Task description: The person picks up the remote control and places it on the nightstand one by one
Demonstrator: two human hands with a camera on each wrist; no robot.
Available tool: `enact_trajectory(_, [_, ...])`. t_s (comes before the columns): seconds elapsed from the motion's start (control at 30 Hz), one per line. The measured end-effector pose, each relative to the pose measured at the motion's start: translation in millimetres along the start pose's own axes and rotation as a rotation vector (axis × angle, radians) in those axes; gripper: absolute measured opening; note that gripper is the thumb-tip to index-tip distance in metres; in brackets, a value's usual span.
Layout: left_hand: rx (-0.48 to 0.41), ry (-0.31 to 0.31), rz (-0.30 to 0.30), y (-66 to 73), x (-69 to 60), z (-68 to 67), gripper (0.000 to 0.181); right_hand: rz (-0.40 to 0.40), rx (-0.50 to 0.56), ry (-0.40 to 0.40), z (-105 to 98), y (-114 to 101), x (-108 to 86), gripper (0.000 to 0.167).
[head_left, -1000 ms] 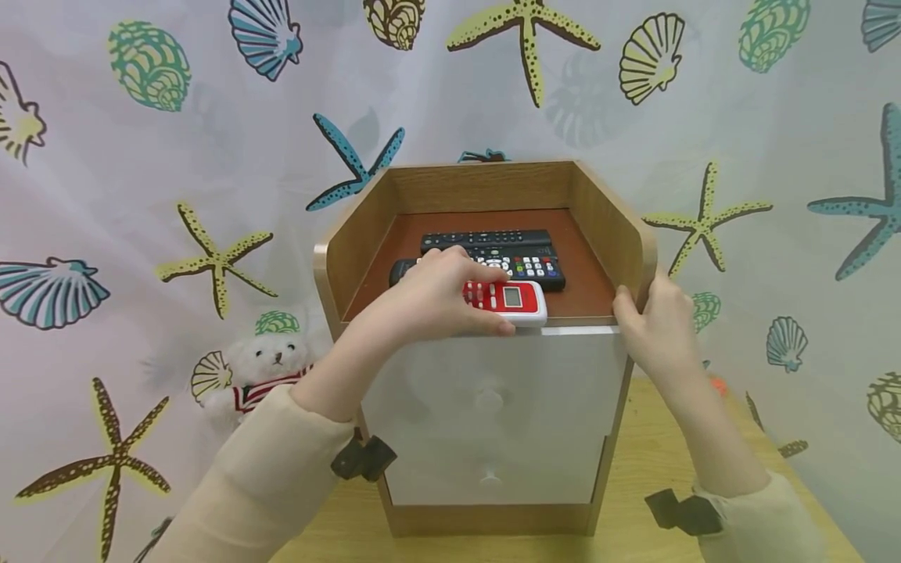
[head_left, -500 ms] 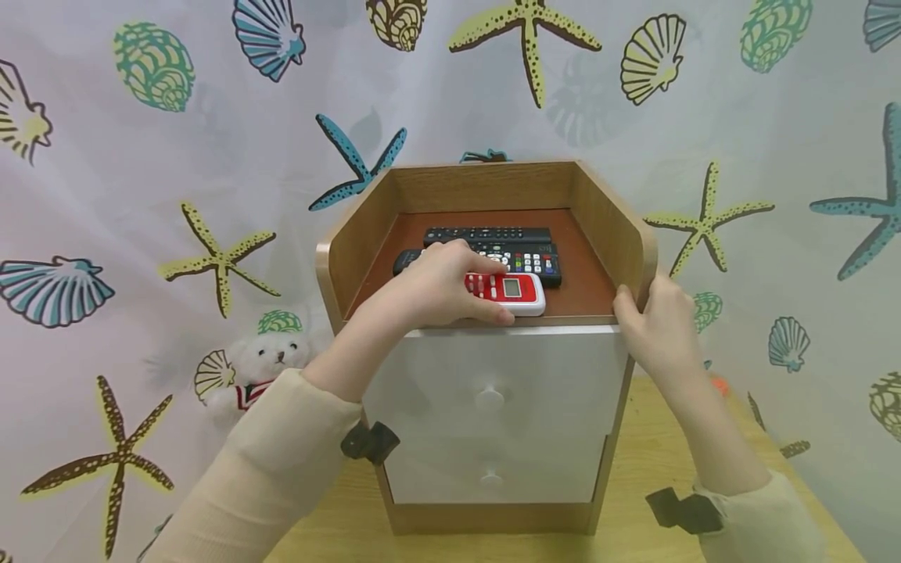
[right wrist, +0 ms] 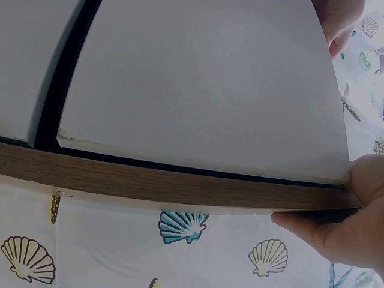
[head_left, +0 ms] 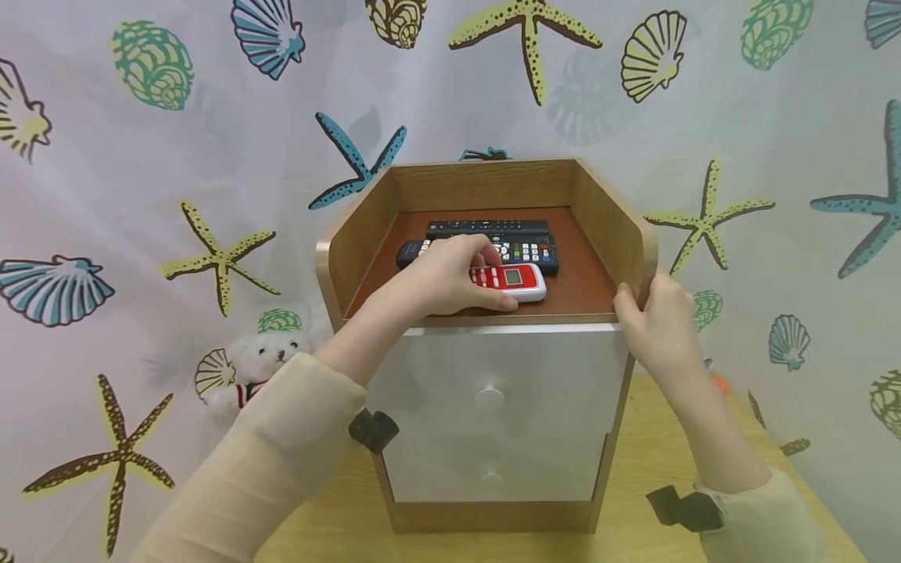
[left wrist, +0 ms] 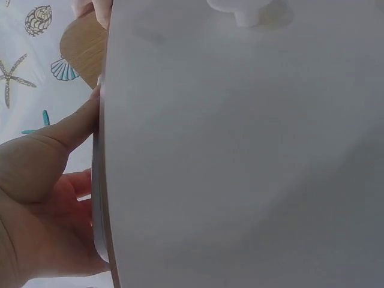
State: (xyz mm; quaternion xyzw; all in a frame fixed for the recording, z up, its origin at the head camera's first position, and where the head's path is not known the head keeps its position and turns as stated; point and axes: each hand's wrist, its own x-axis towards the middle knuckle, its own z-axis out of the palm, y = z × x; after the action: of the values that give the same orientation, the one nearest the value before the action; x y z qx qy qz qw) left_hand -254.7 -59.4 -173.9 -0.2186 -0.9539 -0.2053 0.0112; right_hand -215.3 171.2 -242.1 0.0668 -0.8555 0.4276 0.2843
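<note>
My left hand [head_left: 450,277] grips a red and white remote control [head_left: 526,283] with a small screen, thumb along its near side. That remote lies at the front of the brown top of a small wooden cabinet [head_left: 489,319]. Just behind it lie two black remotes, a nearer one [head_left: 545,255] and a farther one [head_left: 487,227]. The left hand partly hides the nearer black remote. My right hand [head_left: 658,320] holds the front of the cabinet's right side panel [head_left: 611,234]. In the right wrist view, thumb and fingers of the right hand [right wrist: 354,222] wrap the panel's edge.
Two white drawers with round knobs, an upper drawer [head_left: 422,383] and a lower drawer [head_left: 436,473], form the cabinet's front. It stands on a yellow wooden table [head_left: 644,469]. A white teddy bear [head_left: 267,356] sits at the left. A seashell-patterned curtain [head_left: 267,148] hangs behind.
My left hand has moved the red and white remote back from the cabinet's front edge, towards the black remotes, which have shifted slightly backward too. The right hand has stayed in place.
</note>
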Motion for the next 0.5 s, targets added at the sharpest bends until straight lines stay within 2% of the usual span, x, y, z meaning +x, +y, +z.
enact_trajectory(0.23, [0.004,0.016,-0.007,-2.8,7.9,3.1,0.057,0.005,0.007,-0.005,-0.3,-1.1,-0.6,0.037])
enact_trajectory(0.5, [0.047,0.024,0.006,-7.3,13.7,4.2,0.056,-0.001,-0.012,-0.005,-0.8,-0.2,-0.6,0.037])
